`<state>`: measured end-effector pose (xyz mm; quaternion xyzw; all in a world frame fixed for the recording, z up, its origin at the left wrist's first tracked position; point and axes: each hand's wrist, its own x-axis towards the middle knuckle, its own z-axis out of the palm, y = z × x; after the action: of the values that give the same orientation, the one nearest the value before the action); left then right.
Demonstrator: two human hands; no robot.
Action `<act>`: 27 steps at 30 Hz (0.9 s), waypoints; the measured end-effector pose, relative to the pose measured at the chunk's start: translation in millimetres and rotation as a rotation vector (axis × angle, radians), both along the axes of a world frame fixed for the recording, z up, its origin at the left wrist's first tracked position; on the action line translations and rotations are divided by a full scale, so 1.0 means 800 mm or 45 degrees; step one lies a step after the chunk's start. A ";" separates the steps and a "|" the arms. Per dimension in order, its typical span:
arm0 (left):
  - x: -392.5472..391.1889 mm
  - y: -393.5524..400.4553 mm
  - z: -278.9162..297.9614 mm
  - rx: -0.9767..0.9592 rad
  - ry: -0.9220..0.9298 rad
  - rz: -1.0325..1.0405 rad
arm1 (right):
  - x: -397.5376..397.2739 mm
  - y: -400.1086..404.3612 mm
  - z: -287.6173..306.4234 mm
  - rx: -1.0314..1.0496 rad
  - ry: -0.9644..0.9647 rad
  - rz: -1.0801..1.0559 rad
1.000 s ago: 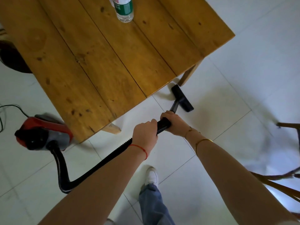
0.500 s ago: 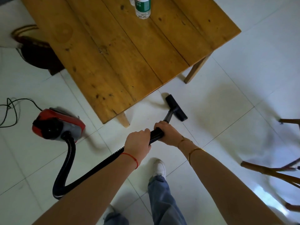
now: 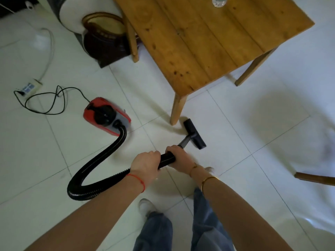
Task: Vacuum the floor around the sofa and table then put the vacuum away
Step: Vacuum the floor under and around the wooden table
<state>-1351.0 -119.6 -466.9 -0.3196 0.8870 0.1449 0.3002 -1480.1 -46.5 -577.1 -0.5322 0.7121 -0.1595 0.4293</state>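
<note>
Black ribbed hose point(image 3: 101, 167) runs from the red vacuum point(image 3: 107, 115) on the floor point(image 3: 253, 124) to both hands: left hand point(image 3: 145, 164) and right hand point(image 3: 178, 156) clench it. Its nozzle point(image 3: 194, 134) sits just beside the table point(image 3: 208, 42) leg at the near corner.

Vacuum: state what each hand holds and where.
Both hold the vacuum's black ribbed hose handle: left hand behind, right hand ahead, where the metal tube begins.
</note>
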 end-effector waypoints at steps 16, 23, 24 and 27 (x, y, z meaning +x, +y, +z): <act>0.210 -0.044 0.029 -0.047 0.015 0.287 | 0.201 -0.083 0.040 0.078 -0.016 0.208; 0.238 -0.063 0.026 -0.073 0.045 0.414 | 0.222 -0.123 0.047 0.054 -0.017 0.351; 0.240 -0.067 0.025 -0.069 0.050 0.438 | 0.222 -0.130 0.048 0.051 -0.015 0.365; 0.238 -0.082 0.022 -0.073 0.076 0.509 | 0.218 -0.153 0.047 0.049 -0.007 0.421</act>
<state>-1160.7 -185.3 -449.7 -0.4934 0.8181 0.1857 0.2297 -1306.0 -168.9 -539.7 -0.6333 0.6165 -0.0746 0.4618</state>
